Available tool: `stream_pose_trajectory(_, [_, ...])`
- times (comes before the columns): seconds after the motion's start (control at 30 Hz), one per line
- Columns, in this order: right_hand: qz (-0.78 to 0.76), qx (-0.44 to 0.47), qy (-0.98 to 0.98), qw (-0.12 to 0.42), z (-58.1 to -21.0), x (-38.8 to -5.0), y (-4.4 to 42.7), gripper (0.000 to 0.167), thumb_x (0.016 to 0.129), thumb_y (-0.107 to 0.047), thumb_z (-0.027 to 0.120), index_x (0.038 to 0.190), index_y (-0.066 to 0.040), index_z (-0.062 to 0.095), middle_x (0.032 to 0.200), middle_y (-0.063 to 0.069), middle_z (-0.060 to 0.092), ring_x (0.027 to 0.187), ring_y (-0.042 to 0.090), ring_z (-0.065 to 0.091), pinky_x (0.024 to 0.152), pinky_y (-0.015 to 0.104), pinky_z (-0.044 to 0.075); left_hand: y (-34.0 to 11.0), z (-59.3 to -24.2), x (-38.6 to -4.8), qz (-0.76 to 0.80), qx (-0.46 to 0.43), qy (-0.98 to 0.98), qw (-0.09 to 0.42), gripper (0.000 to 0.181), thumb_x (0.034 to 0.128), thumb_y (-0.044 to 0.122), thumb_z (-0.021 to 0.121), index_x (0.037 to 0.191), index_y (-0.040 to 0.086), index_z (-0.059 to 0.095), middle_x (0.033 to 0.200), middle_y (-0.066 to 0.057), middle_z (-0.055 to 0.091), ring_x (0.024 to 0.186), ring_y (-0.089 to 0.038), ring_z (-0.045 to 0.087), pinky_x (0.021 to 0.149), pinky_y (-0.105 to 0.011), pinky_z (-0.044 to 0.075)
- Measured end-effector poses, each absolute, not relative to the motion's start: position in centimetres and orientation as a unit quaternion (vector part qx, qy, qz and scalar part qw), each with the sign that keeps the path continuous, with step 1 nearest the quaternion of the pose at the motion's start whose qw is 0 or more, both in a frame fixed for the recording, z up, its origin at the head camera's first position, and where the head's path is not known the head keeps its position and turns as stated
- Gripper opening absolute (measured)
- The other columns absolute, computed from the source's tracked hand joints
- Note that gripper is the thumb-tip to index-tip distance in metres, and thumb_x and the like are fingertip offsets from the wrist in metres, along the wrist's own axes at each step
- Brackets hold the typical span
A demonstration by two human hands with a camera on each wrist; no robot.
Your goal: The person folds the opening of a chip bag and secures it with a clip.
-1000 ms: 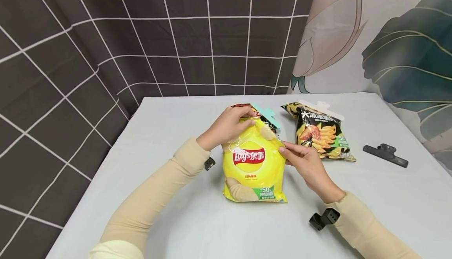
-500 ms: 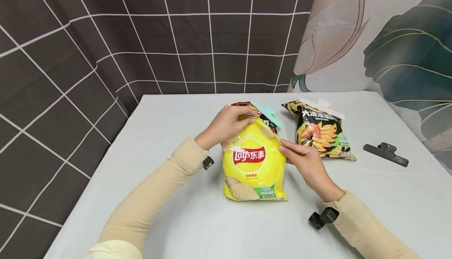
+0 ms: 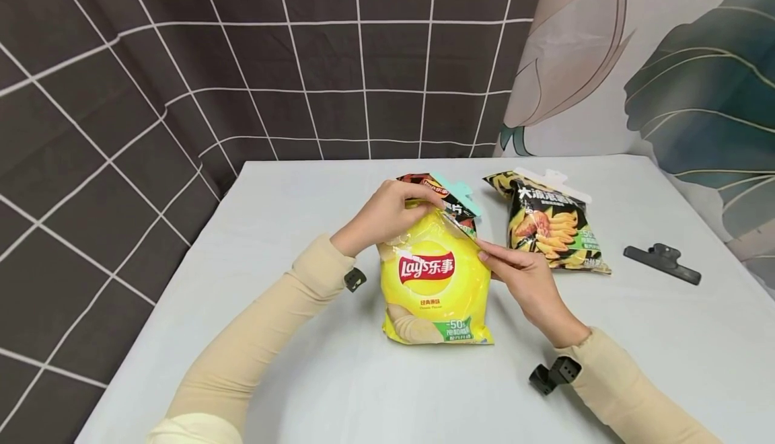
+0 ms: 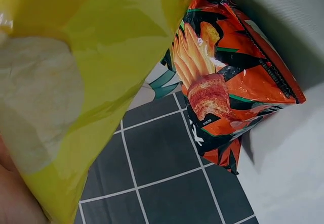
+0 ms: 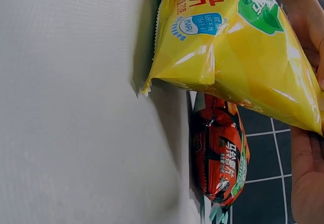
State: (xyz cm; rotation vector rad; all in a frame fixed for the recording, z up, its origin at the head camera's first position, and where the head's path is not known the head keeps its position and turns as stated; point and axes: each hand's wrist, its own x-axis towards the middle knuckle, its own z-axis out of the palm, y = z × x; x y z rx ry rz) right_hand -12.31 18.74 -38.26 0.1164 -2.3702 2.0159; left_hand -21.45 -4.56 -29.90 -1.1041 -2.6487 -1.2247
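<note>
A yellow Lay's chip bag (image 3: 432, 303) stands upright on the table, its front facing me. My left hand (image 3: 387, 214) grips its top left part, the thumb in front and the fingers over the top. At the upper right edge my right hand (image 3: 523, 276) pinches the bag between thumb and fingers. The top slants down from the left hand to the right one, with a thin silvery strip along it. In the left wrist view the yellow bag (image 4: 111, 57) fills the left side; the right wrist view shows the right hand (image 5: 308, 183) at its edge.
Behind stands a red and black chip bag (image 4: 217, 92), partly hidden, with a teal clip (image 3: 461, 196). To its right lies a black chip bag (image 3: 547, 229) with a white clip (image 3: 554, 185). A black clip (image 3: 662, 262) lies at the table's right. Dark gridded cloth (image 3: 327, 60) hangs behind.
The bag's top right corner has tipped back out of sight, and a slanted silvery edge shows there now. The left fingers have shifted slightly right along the top; the right hand stays put.
</note>
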Motion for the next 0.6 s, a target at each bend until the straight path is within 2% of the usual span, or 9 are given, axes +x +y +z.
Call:
stream_pose_trajectory(0.2, [0.654,0.048,-0.754,0.028,-38.50,-12.27,18.82,0.031,0.092,-0.014,0.064,0.120,0.001,0.065,0.102,-0.025,0.068,0.092,-0.003,0.067,0.076,0.020,0.056,-4.56,-29.80,-21.13,-0.391,-0.344,-0.854,-0.010,0.020,0.0897,0.001,0.059,0.091,0.011,0.077,0.100,-0.002,0.074,0.092,-0.012,0.060,0.075,-0.017,0.048])
stream_pose_trajectory(0.43, [0.652,0.061,-0.755,0.042,-38.64,-12.26,18.79,0.028,0.093,-0.011,0.063,0.117,0.004,0.066,0.100,-0.023,0.069,0.090,-0.002,0.067,0.075,0.020,0.056,-4.65,-29.87,-21.03,-0.397,-0.347,-0.850,-0.017,0.024,0.0889,-0.002,0.055,0.089,0.010,0.077,0.092,-0.003,0.074,0.065,-0.011,0.047,0.059,-0.016,0.040])
stream_pose_trajectory(0.6, [0.640,0.055,-0.766,0.044,-38.64,-12.18,18.79,0.030,0.093,-0.013,0.063,0.117,0.006,0.066,0.100,-0.024,0.069,0.089,-0.001,0.066,0.075,0.020,0.056,-4.60,-29.82,-20.94,-0.397,-0.353,-0.847,-0.016,0.024,0.0884,-0.003,0.055,0.090,0.007,0.077,0.091,-0.003,0.075,0.071,-0.011,0.052,0.061,-0.014,0.041])
